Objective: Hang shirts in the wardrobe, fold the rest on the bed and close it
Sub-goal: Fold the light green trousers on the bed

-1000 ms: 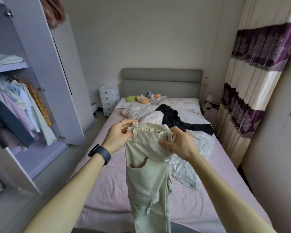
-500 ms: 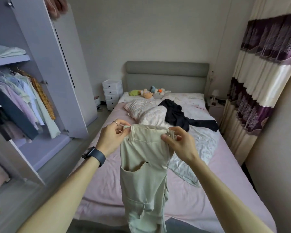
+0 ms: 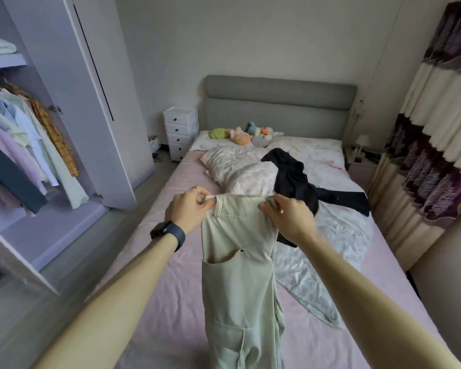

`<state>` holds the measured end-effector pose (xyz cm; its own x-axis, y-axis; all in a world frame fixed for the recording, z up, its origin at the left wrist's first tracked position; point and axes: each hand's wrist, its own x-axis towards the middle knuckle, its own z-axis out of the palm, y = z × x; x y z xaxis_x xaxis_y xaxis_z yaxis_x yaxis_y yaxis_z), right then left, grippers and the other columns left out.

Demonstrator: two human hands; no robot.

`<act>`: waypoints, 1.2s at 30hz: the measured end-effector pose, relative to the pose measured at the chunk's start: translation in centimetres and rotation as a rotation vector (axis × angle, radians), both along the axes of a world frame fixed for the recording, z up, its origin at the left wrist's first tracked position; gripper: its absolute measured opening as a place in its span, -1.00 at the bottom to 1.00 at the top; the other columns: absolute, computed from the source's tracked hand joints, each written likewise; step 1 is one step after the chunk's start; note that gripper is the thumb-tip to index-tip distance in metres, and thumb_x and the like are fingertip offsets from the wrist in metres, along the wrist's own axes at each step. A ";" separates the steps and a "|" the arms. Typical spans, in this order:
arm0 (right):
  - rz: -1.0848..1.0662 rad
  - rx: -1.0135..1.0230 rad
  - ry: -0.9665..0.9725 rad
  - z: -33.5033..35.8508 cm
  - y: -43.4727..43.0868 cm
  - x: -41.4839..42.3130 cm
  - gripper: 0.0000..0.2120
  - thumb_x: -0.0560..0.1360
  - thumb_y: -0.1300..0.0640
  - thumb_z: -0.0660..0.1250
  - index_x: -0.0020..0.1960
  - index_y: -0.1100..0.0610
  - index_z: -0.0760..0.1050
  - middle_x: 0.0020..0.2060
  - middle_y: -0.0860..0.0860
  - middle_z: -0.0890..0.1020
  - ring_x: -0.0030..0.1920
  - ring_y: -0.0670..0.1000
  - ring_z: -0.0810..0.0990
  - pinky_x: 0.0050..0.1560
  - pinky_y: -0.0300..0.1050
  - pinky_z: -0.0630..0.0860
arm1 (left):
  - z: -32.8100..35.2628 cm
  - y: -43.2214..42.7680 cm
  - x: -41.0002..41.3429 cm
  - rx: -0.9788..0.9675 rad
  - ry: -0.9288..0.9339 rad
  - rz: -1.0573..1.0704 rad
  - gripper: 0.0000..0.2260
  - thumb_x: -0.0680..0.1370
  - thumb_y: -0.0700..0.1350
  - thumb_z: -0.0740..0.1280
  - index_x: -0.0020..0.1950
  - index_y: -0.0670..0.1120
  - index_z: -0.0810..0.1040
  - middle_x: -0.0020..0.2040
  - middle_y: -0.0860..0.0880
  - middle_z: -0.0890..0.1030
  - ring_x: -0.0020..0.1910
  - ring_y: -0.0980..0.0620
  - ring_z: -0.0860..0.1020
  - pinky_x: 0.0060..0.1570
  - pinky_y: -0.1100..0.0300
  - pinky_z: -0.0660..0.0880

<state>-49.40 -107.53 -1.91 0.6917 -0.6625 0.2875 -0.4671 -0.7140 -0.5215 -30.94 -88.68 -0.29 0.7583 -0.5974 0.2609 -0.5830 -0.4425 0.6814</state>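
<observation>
Pale green trousers (image 3: pixel 237 262) hang in the air over the foot end of the bed (image 3: pixel 181 302), held up by the waistband. The left hand (image 3: pixel 190 210) pinches one end of the waistband and the right hand (image 3: pixel 288 219) pinches the other, so each grip is closed on the cloth.

The trousers look soft and light. They are floppy, so they should be easy to lift, but they could crumple or slip. The waistband looks thicker and firmer, so it seems the best place to hold. To fold them, the legs likely need to lie flat on the pink sheet first.

The bottoms of the legs are cut off by the lower edge of the view, so their length cannot be seen. A black garment (image 3: pixel 296 182) lies crumpled near the middle of the bed, partly on a flowery quilt (image 3: pixel 322 267). What kind of clothing it is cannot be told. The wardrobe (image 3: pixel 72 83) stands open beside the bed's left edge. Shirts (image 3: pixel 27 129) hang inside it, and some of them are cut off from view.
</observation>
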 end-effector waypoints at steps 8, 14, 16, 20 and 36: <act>-0.135 0.336 0.180 -16.6 -9.5 13.2 -0.79 0.57 -0.13 0.34 0.11 -0.06 0.59 -0.20 0.01 0.70 -0.13 0.11 0.66 -0.08 0.02 0.57 | -18.0 -12.3 13.2 0.232 0.260 -0.059 -0.92 0.56 0.08 0.35 -0.09 0.20 0.47 -0.18 0.18 0.64 -0.12 0.01 0.63 -0.26 0.20 0.44; -0.263 0.390 0.170 -23.5 -18.1 22.1 -0.89 0.60 -0.03 0.26 0.05 -0.08 0.55 -0.17 -0.03 0.66 -0.16 0.06 0.59 -0.21 -0.12 0.42 | -24.1 -22.5 21.5 0.226 0.390 -0.046 -0.92 0.56 0.01 0.33 -0.14 0.10 0.51 -0.38 0.11 0.65 -0.39 0.16 0.63 -0.19 0.19 0.57; -0.295 0.364 0.163 -25.7 -21.8 25.2 -0.87 0.60 -0.06 0.24 0.04 -0.08 0.54 -0.25 -0.06 0.60 -0.17 0.09 0.57 -0.21 -0.11 0.43 | -25.8 -26.9 24.5 0.229 0.374 -0.040 -0.95 0.57 0.01 0.32 -0.05 0.07 0.56 -0.33 0.09 0.67 -0.33 0.10 0.65 -0.21 0.18 0.56; -0.336 0.256 0.153 -30.0 -27.9 30.4 -0.82 0.62 -0.05 0.21 0.06 0.01 0.53 -0.36 -0.12 0.52 -0.33 -0.02 0.46 -0.36 -0.16 0.30 | -30.0 -34.5 29.0 0.191 0.379 0.012 -0.91 0.57 -0.09 0.35 0.03 -0.03 0.62 -0.08 -0.05 0.70 -0.15 -0.13 0.67 -0.07 0.08 0.58; -0.068 0.161 0.270 -47.7 -25.5 29.4 -0.31 0.64 -0.11 0.19 0.64 0.11 0.01 0.63 0.07 0.06 0.61 0.08 0.04 0.57 0.04 0.13 | -49.3 -35.7 25.9 0.205 0.320 -0.294 -0.54 0.67 -0.16 0.18 0.59 -0.08 0.24 0.63 -0.03 0.08 0.60 0.04 0.08 0.54 0.12 0.10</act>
